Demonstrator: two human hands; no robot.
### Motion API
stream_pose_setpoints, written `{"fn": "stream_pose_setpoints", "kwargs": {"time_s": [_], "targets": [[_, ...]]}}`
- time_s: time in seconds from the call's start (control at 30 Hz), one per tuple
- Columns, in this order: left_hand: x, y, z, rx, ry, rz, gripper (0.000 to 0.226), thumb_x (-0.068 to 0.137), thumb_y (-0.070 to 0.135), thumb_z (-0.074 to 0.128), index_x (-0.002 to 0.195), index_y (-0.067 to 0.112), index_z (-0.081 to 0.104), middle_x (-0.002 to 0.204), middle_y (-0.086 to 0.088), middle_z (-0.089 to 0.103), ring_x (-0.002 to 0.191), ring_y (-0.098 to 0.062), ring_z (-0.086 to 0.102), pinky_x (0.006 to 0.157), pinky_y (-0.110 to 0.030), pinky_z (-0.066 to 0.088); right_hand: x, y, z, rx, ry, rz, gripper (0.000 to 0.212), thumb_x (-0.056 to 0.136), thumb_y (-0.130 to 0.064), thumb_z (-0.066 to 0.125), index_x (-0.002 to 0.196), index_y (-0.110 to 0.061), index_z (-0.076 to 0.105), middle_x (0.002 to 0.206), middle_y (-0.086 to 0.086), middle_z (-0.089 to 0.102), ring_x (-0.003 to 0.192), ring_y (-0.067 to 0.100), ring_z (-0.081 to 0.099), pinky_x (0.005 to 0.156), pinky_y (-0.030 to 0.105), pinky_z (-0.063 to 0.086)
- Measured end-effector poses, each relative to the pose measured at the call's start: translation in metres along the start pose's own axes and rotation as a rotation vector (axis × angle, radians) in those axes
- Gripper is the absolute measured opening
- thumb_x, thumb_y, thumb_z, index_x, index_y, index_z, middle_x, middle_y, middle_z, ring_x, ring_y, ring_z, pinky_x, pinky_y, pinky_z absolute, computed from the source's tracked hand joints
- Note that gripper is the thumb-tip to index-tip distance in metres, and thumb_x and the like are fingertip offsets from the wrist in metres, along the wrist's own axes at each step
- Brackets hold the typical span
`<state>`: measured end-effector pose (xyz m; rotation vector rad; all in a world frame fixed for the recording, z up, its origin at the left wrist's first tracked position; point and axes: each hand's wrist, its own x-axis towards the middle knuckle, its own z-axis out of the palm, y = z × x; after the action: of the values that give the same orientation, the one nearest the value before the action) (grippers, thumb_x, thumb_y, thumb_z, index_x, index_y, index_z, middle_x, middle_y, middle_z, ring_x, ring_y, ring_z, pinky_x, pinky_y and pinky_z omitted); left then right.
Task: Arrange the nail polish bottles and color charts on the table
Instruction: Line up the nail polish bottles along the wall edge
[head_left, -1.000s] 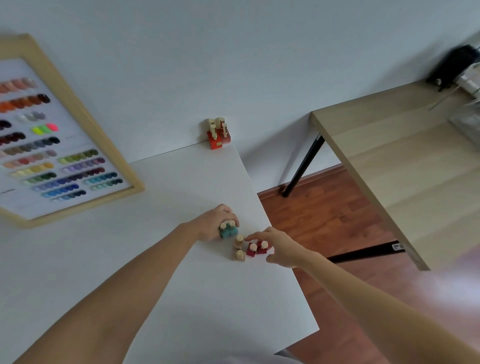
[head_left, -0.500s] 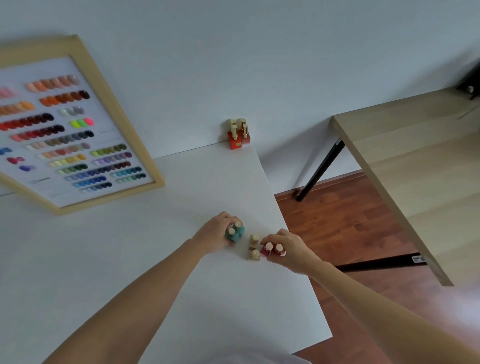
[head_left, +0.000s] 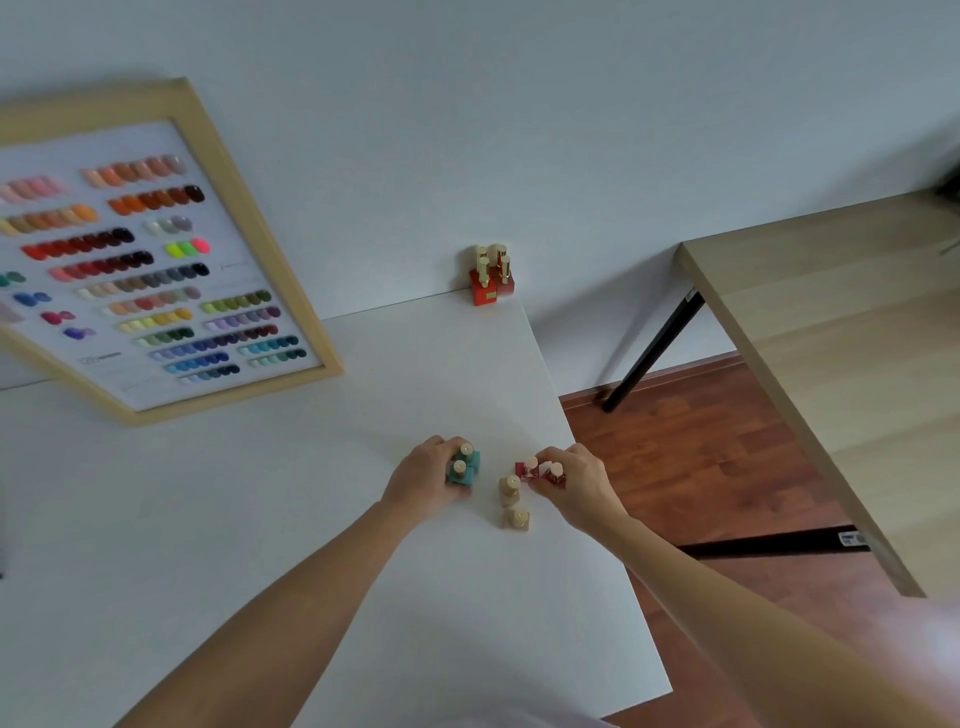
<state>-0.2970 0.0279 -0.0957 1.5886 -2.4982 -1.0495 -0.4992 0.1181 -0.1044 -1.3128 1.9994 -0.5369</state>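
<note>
Where the white surface narrows toward its right edge, we see both hands working close together. Left hand: fingers closed round two teal bottles, standing upright and touching. Right hand: fingers pinched on two dark red bottles, also upright. Between the hands, two beige bottles stand free, one just nearer us than the other. At the far corner against the wall, a tight cluster of red bottles with gold caps. A wood-framed color chart leans at far left.
</note>
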Motion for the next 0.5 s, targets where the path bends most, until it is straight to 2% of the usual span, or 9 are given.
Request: {"fn": "stream_pose_setpoints", "kwargs": {"time_s": [0.13,0.23,0.33,0.4,0.5], "targets": [[-0.001,0.000,-0.001,-0.002,0.051,-0.032,0.043,0.070,0.021,0.074,0.110,0.020,0.060,0.096,-0.009,0.059,0.089,-0.029,0.061,0.074,-0.035,0.052,0.016,-0.013,0.001,0.026,0.019,0.071,0.027,0.082,-0.027,0.071,0.107,-0.018,0.065,0.103,0.012,0.054,0.088,0.022,0.053,0.073,0.024,0.039],[-0.003,-0.001,-0.001,-0.012,0.073,-0.058,0.043,0.070,0.021,0.076,0.109,0.020,0.060,0.095,-0.008,0.058,0.088,-0.028,0.060,0.075,-0.035,0.052,0.023,-0.019,0.000,0.039,-0.032,0.163,0.046,0.080,-0.029,0.072,0.121,-0.015,0.057,0.117,0.012,0.054,0.102,0.024,0.050,0.079,0.028,0.040],[-0.004,-0.004,-0.001,-0.028,0.097,-0.072,0.043,0.071,0.020,0.076,0.110,0.019,0.060,0.098,-0.009,0.059,0.089,-0.028,0.060,0.078,-0.036,0.053,0.021,-0.020,-0.003,0.081,-0.131,0.243,0.064,0.075,-0.009,0.073,0.132,-0.017,0.046,0.124,0.011,0.052,0.114,0.028,0.048,0.079,0.034,0.050],[-0.004,-0.005,-0.001,-0.036,0.108,-0.075,0.043,0.071,0.019,0.077,0.111,0.017,0.060,0.100,-0.010,0.059,0.091,-0.028,0.060,0.079,-0.036,0.053,0.018,-0.018,-0.004,0.071,-0.190,0.235,0.068,0.075,0.004,0.064,0.135,-0.020,0.043,0.117,0.013,0.055,0.109,0.030,0.052,0.075,0.036,0.054],[-0.004,-0.007,0.000,-0.058,0.100,-0.067,0.047,0.069,0.016,0.079,0.112,0.013,0.059,0.104,-0.012,0.058,0.094,-0.029,0.060,0.082,-0.037,0.052,0.015,-0.019,-0.004,0.079,-0.180,0.160,0.057,0.080,0.003,0.057,0.129,-0.024,0.048,0.094,0.010,0.061,0.093,0.028,0.057,0.064,0.031,0.051]]}}
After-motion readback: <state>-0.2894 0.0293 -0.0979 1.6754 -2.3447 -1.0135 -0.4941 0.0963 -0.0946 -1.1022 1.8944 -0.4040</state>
